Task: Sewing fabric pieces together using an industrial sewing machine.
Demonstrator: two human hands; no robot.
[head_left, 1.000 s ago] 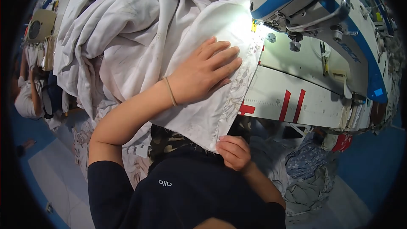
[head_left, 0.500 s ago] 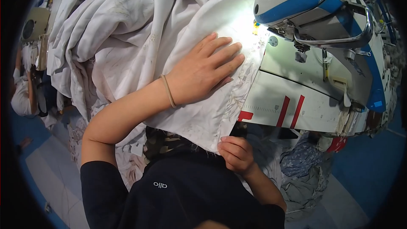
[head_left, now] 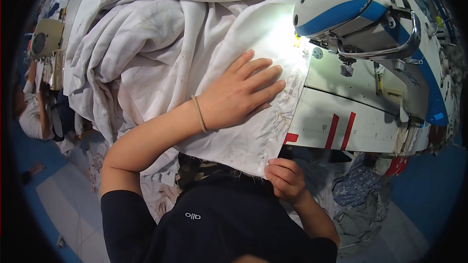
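Note:
White fabric (head_left: 214,139) with a pale leaf pattern along its right border lies across the sewing machine bed (head_left: 312,117). My left hand (head_left: 241,92) rests flat on it, palm down, fingers spread toward the lit sewing area. At the near right corner of the fabric, my right hand (head_left: 286,178) is closed in a pinch on the edge. The white and blue sewing machine head (head_left: 336,7) stands beyond my hands to the right. Its lamp glare washes out the needle area, where the fabric's right edge runs in.
Bulky folds of the same fabric (head_left: 141,34) are heaped at the left. Red tape strips (head_left: 332,131) mark the machine bed. Below its right side lies grey patterned cloth (head_left: 353,185). Another person (head_left: 36,112) is at the far left, near a beige machine (head_left: 46,36).
The whole view has shifted slightly, so most things appear lower and to the right. My left hand sits a little nearer to me on the fabric; my right hand keeps its pinch on the corner.

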